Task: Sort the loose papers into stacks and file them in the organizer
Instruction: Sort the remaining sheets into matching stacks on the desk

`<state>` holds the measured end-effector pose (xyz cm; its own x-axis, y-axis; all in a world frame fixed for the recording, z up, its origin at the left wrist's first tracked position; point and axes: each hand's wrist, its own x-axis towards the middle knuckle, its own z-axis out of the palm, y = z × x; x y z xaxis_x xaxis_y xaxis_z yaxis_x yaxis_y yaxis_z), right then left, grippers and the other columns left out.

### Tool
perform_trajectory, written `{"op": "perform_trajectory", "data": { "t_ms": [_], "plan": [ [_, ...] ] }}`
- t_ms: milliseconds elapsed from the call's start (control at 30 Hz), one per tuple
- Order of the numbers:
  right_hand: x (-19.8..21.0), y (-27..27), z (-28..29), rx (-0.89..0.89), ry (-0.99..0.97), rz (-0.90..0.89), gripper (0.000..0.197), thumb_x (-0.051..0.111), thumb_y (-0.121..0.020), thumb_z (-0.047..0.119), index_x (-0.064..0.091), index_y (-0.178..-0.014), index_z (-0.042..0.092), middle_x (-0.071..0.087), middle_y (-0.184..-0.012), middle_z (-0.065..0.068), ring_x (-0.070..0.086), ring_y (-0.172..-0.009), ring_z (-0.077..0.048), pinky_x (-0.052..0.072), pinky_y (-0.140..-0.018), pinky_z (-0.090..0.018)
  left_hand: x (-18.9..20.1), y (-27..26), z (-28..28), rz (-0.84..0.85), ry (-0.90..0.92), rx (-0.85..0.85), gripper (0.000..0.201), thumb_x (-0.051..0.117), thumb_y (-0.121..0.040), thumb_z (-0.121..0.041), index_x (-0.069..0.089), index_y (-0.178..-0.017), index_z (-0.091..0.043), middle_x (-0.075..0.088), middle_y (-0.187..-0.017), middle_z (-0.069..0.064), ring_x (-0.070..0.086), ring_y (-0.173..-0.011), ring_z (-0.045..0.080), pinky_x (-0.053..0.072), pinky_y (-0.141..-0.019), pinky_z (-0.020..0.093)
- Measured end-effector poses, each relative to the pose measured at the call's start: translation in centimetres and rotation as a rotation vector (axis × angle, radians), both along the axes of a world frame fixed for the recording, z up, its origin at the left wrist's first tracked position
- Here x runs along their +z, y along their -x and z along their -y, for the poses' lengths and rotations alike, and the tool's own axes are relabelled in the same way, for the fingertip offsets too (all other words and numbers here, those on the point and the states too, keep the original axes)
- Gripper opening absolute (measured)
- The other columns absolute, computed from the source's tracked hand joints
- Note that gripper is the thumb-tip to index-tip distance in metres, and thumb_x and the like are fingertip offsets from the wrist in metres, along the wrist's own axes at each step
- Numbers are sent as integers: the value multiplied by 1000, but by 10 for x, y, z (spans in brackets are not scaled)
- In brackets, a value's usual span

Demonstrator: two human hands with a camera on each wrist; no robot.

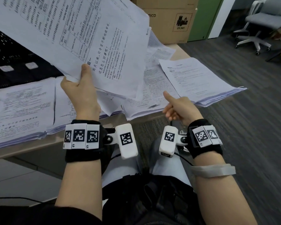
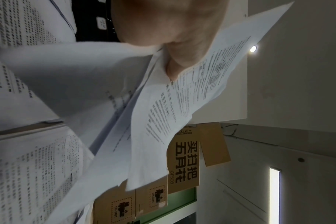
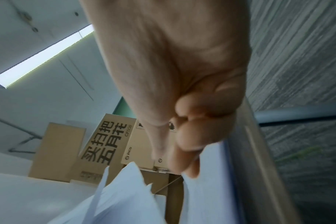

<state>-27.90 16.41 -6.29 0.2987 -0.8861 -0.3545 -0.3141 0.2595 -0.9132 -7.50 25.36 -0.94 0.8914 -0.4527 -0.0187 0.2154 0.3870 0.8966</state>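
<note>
Left hand up above the worktop, thumb on top and fingers curled beneath, clamped on a thick, fanned sheaf of printed papers held tilted over the piles. Same grip from the left wrist view: thumb pressed onto the sheaf's top sheet, pages splaying loose below. Right hand low at the near edge of the worktop, thumb stuck out, fingers curled in against the palm; in the right wrist view fingertips right by the edge of a paper stack, but gripping it or merely alongside, cannot tell. On the worktop, several stacks: one at far left, one just beside it under the left wrist, a loose overlapping heap in the middle, and a squarer stack at right overhanging the edge. Black mesh organizer behind the left stacks, partly hidden by the raised sheaf. Cardboard boxes at the far end, office chair on the carpet beyond.
</note>
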Motion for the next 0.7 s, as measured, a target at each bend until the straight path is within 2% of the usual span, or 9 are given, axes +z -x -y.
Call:
{"op": "perform_trajectory", "data": {
  "t_ms": [67,133,200,267,367,467,567,633,700],
  "plan": [
    [10,-4,0,-57,140,137,48,59,-89,46,66,-68,3,61,-46,-4,53,-36,-10,42,-39,-15,0,0,0,16,-12,-41,46,64,-89,-16,36,-123,-7,59,-97,-8,63,-97,7,56,-86,22],
    [22,-10,0,-129,259,269,37,61,-89,41,68,-76,6,66,-60,-6,60,-45,-12,48,-45,-17,1,0,-1,43,-24,-77,23,64,-89,-15,46,-102,-17,60,-92,-11,63,-81,-3,55,-75,15],
    [33,-16,0,-157,310,357,31,60,-90,36,68,-82,8,70,-74,-8,65,-55,-15,53,-52,-22,2,2,-1,75,-18,-99,22,65,-88,-13,45,-88,-23,60,-89,-13,62,-70,-9,52,-70,11],
    [41,-22,0,-125,300,428,30,58,-92,35,68,-89,7,72,-83,-8,68,-61,-19,55,-57,-24,2,3,-2,91,-5,-114,21,66,-87,-11,48,-88,-22,62,-87,-13,63,-69,-9,53,-73,12],
    [46,-30,2,-75,277,500,21,60,-92,26,66,-89,6,69,-73,2,66,-55,-16,54,-55,-22,-2,3,0,131,24,-173,15,66,-86,-6,57,-90,-18,71,-76,-15,67,-76,-3,55,-82,21],
    [43,-35,5,-104,285,514,5,62,-89,7,61,-86,4,64,-73,-5,60,-51,-12,50,-47,-18,-3,5,1,189,18,-220,16,65,-86,-7,58,-85,-21,71,-68,-21,68,-75,-5,54,-73,16],
    [39,-40,6,-169,262,556,14,58,-89,-2,60,-77,5,62,-62,-2,54,-43,-8,47,-42,-17,-6,1,2,183,40,-271,12,61,-89,-9,62,-90,-21,73,-78,-16,70,-86,3,56,-81,22],
    [39,-42,6,-233,220,633,22,56,-89,-5,59,-72,7,63,-52,5,58,-43,-7,49,-44,-18,-10,-2,4,181,47,-295,11,57,-92,-10,63,-96,-19,74,-88,-11,68,-99,12,54,-91,29],
    [38,-44,7,-285,176,733,22,54,-90,-7,59,-71,5,64,-50,5,61,-44,-11,51,-48,-19,-13,-3,6,180,49,-308,13,54,-94,-10,63,-102,-16,72,-95,-10,66,-104,15,52,-96,30]
  ]
}}
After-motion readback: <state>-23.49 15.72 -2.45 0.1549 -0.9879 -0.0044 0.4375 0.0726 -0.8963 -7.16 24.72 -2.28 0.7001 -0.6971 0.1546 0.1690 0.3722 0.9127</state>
